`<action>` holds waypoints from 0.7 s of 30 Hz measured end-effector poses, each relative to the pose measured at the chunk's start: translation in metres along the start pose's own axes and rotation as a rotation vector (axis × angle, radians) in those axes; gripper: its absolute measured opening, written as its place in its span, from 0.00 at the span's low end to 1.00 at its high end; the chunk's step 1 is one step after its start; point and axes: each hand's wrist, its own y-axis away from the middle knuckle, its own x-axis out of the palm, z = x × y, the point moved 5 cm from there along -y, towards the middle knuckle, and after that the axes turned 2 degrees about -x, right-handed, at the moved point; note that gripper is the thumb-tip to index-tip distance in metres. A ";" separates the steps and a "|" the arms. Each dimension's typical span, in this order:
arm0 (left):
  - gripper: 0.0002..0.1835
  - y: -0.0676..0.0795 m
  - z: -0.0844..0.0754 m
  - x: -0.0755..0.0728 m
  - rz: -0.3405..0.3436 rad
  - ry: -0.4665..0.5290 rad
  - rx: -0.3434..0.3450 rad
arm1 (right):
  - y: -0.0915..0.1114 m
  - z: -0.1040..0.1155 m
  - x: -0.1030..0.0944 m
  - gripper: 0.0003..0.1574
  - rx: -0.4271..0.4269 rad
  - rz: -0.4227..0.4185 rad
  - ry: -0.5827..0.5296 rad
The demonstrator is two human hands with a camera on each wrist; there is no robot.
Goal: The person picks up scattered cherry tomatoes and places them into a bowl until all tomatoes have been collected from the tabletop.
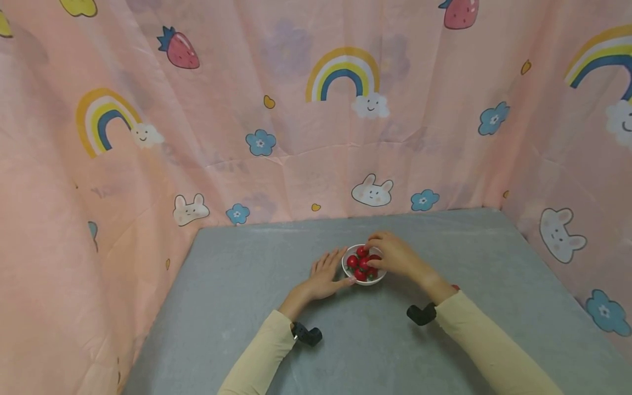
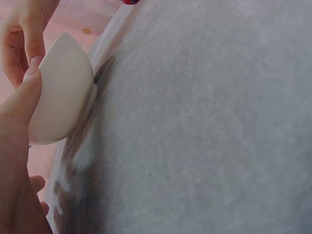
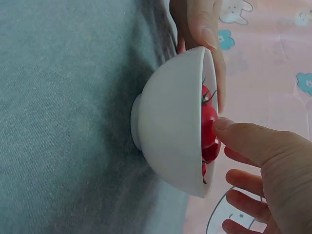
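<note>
A white bowl (image 1: 364, 283) holds several cherry tomatoes (image 1: 364, 263) with green stems. My left hand (image 1: 323, 277) lies along the bowl's left side, fingers fairly straight. Its thumb (image 2: 30, 85) touches the near rim. My right hand (image 1: 392, 253) reaches over the bowl from the right, with thumb and fingers spread apart above the tomatoes. In the right wrist view, the right thumb (image 3: 234, 127) meets a red tomato (image 3: 208, 124), while the other fingers hang beyond the rim, partly hidden behind the thumb.
The bowl stands on a grey cloth-covered table (image 1: 247, 263). A small red object (image 1: 455, 287) shows beside the right wrist, mostly hidden. Dark wrist cameras hang from both sleeves. A pink patterned curtain (image 1: 296, 131) encloses the back and sides.
</note>
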 end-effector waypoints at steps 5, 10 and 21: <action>0.47 0.000 0.001 0.000 0.004 -0.001 0.001 | 0.002 -0.004 -0.001 0.21 0.006 -0.018 -0.017; 0.47 0.000 0.000 0.000 0.004 -0.003 0.010 | 0.004 -0.008 -0.003 0.22 0.033 -0.012 -0.028; 0.47 -0.001 0.001 0.000 -0.002 0.003 0.021 | 0.016 -0.025 -0.014 0.23 0.098 -0.004 -0.057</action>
